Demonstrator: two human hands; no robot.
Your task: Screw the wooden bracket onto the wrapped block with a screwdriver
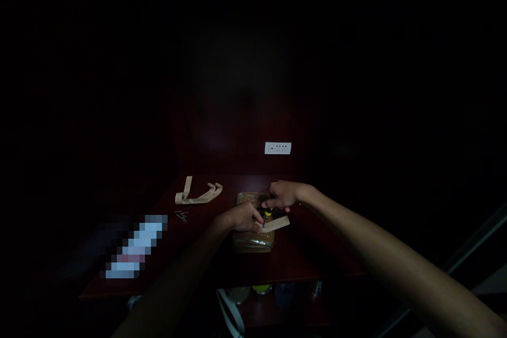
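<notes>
My right hand (283, 194) is closed around the handle of a yellow and black screwdriver (268, 213), which points down. Its tip meets a pale wooden strip (279, 223) close to the fingers of my left hand (242, 216). Those fingers pinch the strip at its left end. Beneath both hands lies a brown block wrapped in clear plastic (253, 243), and the strip rests across it. Farther left are curved pale wooden pieces (202, 199) with hooked ends. Several small screws (181, 215) lie loose in front of them.
The dark red table (190, 269) stands against a dark wall with a white socket plate (278, 148). A pixelated bright patch (137, 248) covers something at the left. Below the tabletop, a shelf holds several containers, one with a yellow-green top (261, 289), and a pale strap (232, 312) hangs there.
</notes>
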